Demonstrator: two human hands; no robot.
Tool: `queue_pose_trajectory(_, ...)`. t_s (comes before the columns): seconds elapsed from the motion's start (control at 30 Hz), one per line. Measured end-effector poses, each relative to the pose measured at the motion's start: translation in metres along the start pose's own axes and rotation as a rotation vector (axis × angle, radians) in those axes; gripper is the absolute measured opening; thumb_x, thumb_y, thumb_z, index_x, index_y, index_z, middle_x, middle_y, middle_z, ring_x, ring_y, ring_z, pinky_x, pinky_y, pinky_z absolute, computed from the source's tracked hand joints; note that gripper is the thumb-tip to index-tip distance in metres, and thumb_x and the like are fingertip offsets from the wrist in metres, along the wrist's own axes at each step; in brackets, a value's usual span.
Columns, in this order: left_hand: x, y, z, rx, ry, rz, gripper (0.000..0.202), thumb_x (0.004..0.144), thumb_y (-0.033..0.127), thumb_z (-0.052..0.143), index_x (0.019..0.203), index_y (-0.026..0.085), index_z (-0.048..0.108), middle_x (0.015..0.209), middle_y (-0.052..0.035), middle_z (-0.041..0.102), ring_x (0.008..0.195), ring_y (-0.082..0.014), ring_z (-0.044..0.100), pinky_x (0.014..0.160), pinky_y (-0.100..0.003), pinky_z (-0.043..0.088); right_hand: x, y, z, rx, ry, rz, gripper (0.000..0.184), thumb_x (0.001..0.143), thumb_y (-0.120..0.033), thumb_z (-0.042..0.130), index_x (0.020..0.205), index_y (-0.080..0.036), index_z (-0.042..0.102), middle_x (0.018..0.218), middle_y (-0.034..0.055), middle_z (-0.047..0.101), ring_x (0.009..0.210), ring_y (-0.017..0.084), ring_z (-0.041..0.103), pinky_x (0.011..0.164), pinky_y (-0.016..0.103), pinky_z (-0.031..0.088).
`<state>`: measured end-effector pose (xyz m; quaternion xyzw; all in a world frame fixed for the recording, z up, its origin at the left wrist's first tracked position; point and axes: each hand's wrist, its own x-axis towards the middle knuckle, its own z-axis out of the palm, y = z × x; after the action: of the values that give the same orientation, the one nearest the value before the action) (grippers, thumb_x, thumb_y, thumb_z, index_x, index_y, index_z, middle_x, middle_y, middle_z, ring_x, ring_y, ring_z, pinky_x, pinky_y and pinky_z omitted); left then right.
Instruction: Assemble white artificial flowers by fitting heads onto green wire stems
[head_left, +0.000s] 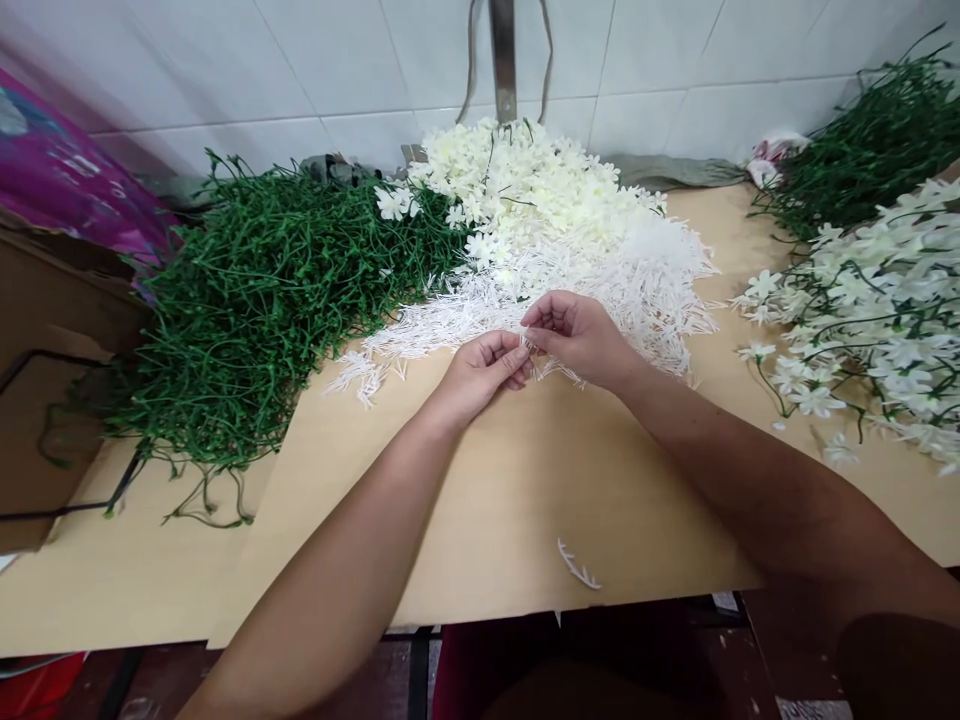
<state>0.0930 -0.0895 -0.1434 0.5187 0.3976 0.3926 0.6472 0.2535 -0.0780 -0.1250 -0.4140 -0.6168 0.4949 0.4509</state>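
Note:
My left hand (480, 372) and my right hand (576, 338) meet at the middle of a pale wooden table (525, 500). Both pinch thin white plastic stamen pieces (536, 358) at the near edge of a heap of the same white pieces (600, 290). The fingers of both hands are curled closed on them. Behind the heap lies a pile of white artificial flower heads (525, 180). A big heap of green plastic stems (262, 300) lies to the left.
Assembled white flowers on green stems (870, 310) lie at the right, with more green stems (870, 150) behind. One loose white piece (577, 568) lies near the table's front edge. A cardboard box (45, 400) stands at the left. A tiled wall is behind.

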Motion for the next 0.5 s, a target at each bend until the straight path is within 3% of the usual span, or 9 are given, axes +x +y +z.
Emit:
queue_pose_trajectory(0.17,0.0017,-0.0008,0.0018,-0.017,0.069,-0.011,0.038,0.06,0.043,0.081,0.073,0.013,0.063,0.065,0.0001,0.066,0.057,-0.0086,0.058,0.06,-0.024,0.047,-0.002,0.0002,0.0014,-0.037,0.022,-0.019,0.022,0.067,-0.021,0.074,0.078,-0.02,0.055,0.072,-0.0023,0.056,0.067,0.011,0.054,0.066,0.028,0.048)
queue_pose_trajectory(0.3,0.0021,0.0,0.0031,-0.076,0.11,-0.029,0.037,0.057,0.04,0.083,0.071,0.012,0.065,0.062,-0.001,0.067,0.054,-0.009,0.06,0.055,-0.022,0.045,-0.003,0.0046,0.0,-0.13,-0.046,-0.041,0.025,0.067,-0.029,0.075,0.073,-0.02,0.053,0.068,-0.0025,0.056,0.065,0.011,0.052,0.062,0.026,0.046)
queue_pose_trajectory(0.5,0.0012,0.0026,0.0029,-0.135,0.146,-0.054,0.032,0.061,0.036,0.081,0.071,0.012,0.063,0.063,-0.0024,0.07,0.053,-0.0096,0.063,0.052,-0.02,0.047,-0.0027,0.0051,0.001,-0.261,-0.05,-0.142,0.014,0.074,-0.02,0.062,0.067,-0.019,0.05,0.065,-0.0022,0.053,0.061,0.01,0.05,0.058,0.026,0.043)
